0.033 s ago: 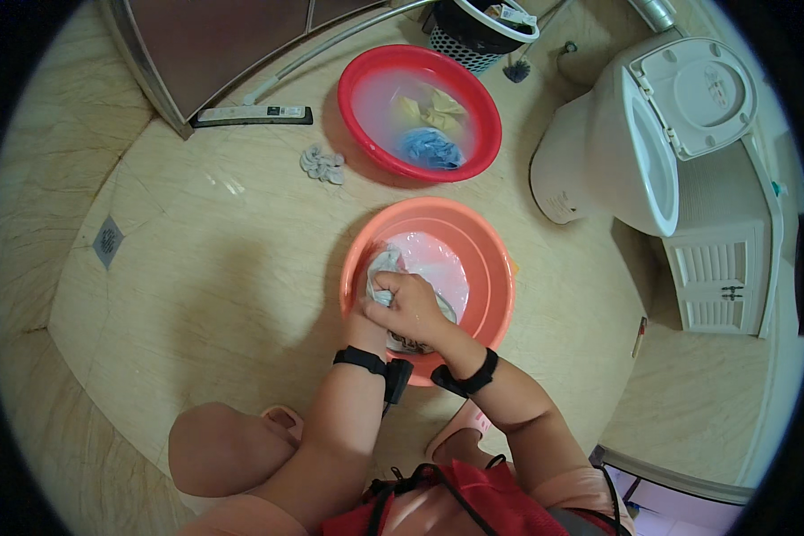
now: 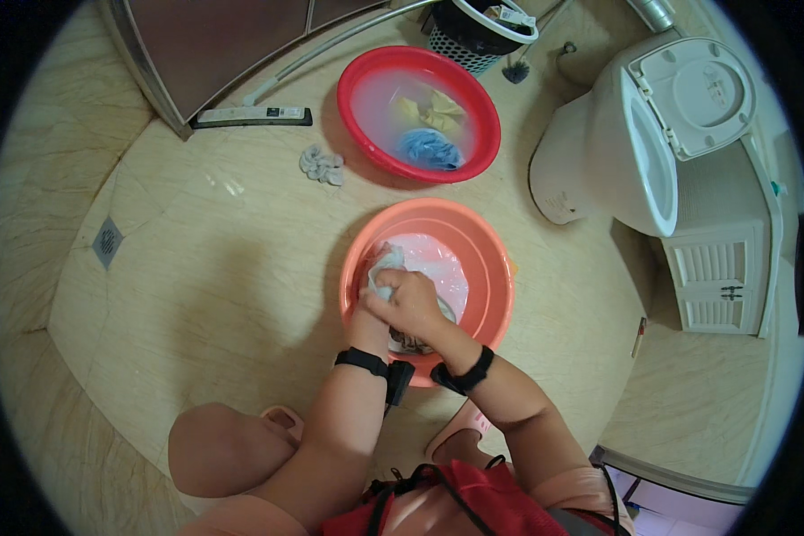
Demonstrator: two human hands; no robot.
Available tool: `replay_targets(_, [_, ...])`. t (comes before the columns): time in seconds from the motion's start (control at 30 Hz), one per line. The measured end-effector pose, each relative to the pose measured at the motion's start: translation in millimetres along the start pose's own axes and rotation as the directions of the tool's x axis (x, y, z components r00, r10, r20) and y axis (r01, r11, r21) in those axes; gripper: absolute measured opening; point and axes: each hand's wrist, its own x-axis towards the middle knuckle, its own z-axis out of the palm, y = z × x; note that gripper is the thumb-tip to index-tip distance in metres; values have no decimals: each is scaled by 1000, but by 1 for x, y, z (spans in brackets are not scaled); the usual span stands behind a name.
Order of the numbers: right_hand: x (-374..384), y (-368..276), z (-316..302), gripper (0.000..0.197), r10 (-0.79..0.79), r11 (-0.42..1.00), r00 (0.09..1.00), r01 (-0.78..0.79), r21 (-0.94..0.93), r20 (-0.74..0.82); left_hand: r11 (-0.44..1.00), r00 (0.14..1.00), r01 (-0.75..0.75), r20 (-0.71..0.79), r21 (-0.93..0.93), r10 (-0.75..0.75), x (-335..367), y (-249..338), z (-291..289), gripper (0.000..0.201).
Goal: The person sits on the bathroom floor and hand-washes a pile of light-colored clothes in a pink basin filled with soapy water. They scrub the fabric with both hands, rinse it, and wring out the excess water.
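A wet whitish cloth [image 2: 387, 261] is bunched between my hands over the left side of an orange basin [image 2: 489, 313]. My right hand [image 2: 406, 304] is closed on the cloth, its fingers curled round a fold. My left hand [image 2: 368, 314] lies under and beside it, against the basin's left side; its fingers are hidden by the right hand and the cloth. Whitish soapy water [image 2: 438, 261] with foam stands in the basin. Below my right hand, a dark patterned piece of fabric [image 2: 409, 342] shows partly in the water.
Beyond stands a red basin [image 2: 353, 134] of cloudy water holding blue cloth [image 2: 431, 149] and yellow cloth [image 2: 442, 113]. A grey crumpled cloth [image 2: 322, 166] lies on the tiles near a flat mop [image 2: 252, 116]. At right are a toilet [image 2: 581, 161] and a louvred cabinet [image 2: 713, 277]; a bin [image 2: 460, 49] stands behind.
My right hand and the cloth have shifted very slightly. The basins and everything around them stay in place.
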Motion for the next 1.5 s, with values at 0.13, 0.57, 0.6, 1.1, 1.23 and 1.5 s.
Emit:
replay_targets(0.13, [13, 104, -5, 30, 219, 943, 881, -301, -140, -419, 927, 925, 370, -72, -65, -374, -17, -21, 77, 39])
replay_targets(0.57, [1, 164, 19, 54, 635, 745, 765, -565, -355, 114, 941, 904, 298, -363, 160, -225, -15, 7, 56, 57])
replay_targets(0.6, [7, 162, 16, 49, 646, 731, 762, -598, -327, 51, 938, 893, 311, -385, 154, -233, -12, 6, 55, 55])
replay_targets(1.1, [10, 101, 0, 29, 276, 926, 913, -336, -171, -300, 952, 933, 303, -216, 43, -287, -19, -4, 65, 34])
replay_targets(1.23, [6, 182, 12, 31, 510, 803, 760, -588, -93, -404, 983, 963, 167, -224, 70, -148, 3, 1, 47, 53])
replay_targets(1.5, [0, 187, 22, 26, 411, 858, 911, -397, -324, -30, 955, 910, 263, -362, 133, -200, -11, 4, 56, 76])
